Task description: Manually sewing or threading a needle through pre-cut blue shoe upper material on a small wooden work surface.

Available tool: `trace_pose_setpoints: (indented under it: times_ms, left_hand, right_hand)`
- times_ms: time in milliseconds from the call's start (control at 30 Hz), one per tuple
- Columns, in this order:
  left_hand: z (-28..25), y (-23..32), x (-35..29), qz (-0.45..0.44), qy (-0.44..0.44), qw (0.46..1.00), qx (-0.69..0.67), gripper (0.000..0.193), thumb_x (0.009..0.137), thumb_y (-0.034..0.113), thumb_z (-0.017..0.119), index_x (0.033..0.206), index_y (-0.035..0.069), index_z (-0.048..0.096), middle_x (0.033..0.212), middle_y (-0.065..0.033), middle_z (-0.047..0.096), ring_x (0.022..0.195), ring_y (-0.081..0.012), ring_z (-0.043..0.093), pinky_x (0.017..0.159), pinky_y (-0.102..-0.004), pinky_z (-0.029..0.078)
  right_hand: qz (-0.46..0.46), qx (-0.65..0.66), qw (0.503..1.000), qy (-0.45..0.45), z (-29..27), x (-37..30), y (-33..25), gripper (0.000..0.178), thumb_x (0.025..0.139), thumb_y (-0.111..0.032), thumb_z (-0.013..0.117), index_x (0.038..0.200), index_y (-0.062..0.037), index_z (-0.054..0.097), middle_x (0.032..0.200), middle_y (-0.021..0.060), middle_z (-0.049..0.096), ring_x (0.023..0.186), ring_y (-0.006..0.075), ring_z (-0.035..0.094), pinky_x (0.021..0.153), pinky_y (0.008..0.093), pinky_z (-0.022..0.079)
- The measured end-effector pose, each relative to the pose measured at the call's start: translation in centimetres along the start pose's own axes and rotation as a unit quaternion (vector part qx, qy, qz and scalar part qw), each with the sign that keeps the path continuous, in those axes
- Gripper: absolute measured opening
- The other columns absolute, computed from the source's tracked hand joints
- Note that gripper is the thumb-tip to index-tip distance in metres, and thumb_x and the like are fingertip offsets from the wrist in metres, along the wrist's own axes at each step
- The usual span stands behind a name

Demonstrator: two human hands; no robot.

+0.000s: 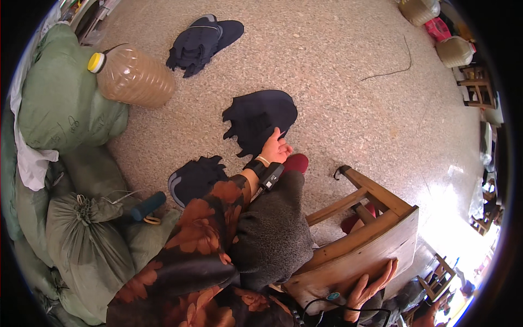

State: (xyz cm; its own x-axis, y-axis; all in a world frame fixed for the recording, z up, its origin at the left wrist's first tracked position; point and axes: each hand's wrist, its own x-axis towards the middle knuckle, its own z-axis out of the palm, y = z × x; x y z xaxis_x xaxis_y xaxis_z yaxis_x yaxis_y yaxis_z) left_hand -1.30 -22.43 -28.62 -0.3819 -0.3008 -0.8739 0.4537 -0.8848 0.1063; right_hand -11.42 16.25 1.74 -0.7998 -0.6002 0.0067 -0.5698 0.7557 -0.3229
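Observation:
My left hand (pixel 275 149) reaches down to the near edge of a pile of dark navy cloth pieces (pixel 266 111) on the floor. Its fingers are curled, and a small pinkish sliver shows at the fingertips, too small to name. One side of the pile is rounded, the other jagged. Flat on the wooden seat of a stool (pixel 348 256) rests my right hand (pixel 368 290), its fingers stretched out. Beside my left forearm lies another dark cloth pile (pixel 196 179), partly hidden by the sleeve. A tied dark bundle (pixel 199 43) is farther off.
Full green sacks (pixel 65 92) crowd the left side, with a yellow-capped plastic jug (pixel 136 76) against them. A blue-green cylinder (pixel 148 206) rests on a lower sack. Far right are more jugs (pixel 455 52) and small wooden stools (pixel 479 90). A thin dark strand (pixel 409 57) lies on the speckled floor.

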Motion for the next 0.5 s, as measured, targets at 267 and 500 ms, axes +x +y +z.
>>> trace_pose_setpoints:
  times_ms: [267, 500]
  left_hand:
    - [-2.0, 2.1, -2.9, -0.105, -0.089, 0.902, 0.409, 0.032, 0.097, 0.035, 0.067, 0.112, 0.007, 0.065, 0.063, 0.0094, 0.04, 0.051, -0.0046, 0.037, 0.059, -0.0283, 0.045]
    - [-8.0, 7.7, -0.8, 0.444, 0.075, 0.656, 0.605, 0.023, 0.084, 0.012, 0.075, 0.103, 0.002, 0.066, 0.068, -0.0022, 0.061, 0.059, -0.0106, 0.057, 0.059, -0.0266, 0.048]
  right_hand:
    - [0.003, -0.001, 1.0, 0.003, 0.0, 0.0, -0.1, 0.079, 0.097, -0.05, 0.05, 0.153, 0.0028, 0.032, 0.159, 0.0233, 0.03, 0.149, 0.04, 0.026, 0.122, 0.0516, 0.016]
    - [0.011, -0.007, 1.0, -0.002, 0.0, -0.1, -0.2, 0.079, 0.098, -0.051, 0.048, 0.154, 0.0019, 0.031, 0.16, 0.0231, 0.029, 0.149, 0.0397, 0.025, 0.122, 0.0518, 0.016]
